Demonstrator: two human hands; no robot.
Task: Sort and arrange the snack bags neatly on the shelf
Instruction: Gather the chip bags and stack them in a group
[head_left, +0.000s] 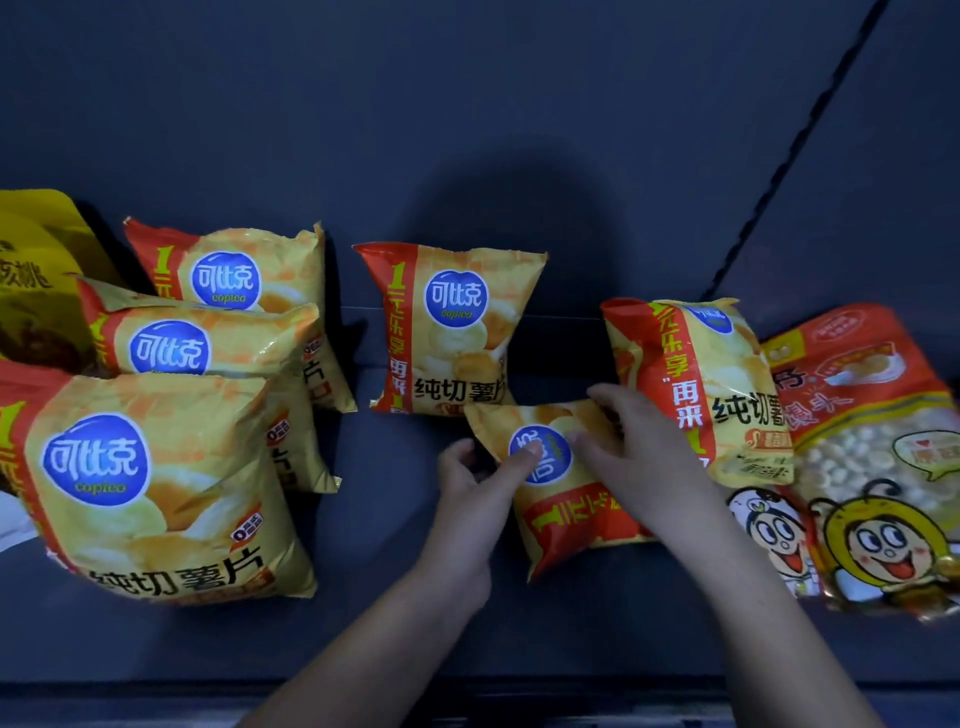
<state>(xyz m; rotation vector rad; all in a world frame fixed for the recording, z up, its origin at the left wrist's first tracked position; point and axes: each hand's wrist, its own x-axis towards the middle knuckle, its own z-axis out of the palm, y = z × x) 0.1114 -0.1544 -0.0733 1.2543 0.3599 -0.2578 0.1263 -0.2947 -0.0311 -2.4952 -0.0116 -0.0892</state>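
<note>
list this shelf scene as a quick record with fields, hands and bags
held bag: chip bag turned sideways, low on the shelf
left grip: pinches its left edge
right grip: holds its upper right edge
left row: three chip bags, one behind another
centre bag: upright, alone
right bag: tilted, overlapping the red cartoon bag
far left: yellow pouch, cut off

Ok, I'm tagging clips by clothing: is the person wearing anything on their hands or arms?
Nothing shows. The left hand and right hand are bare, no gloves, rings or watch, and both forearms are uncovered to the frame edge.
</note>
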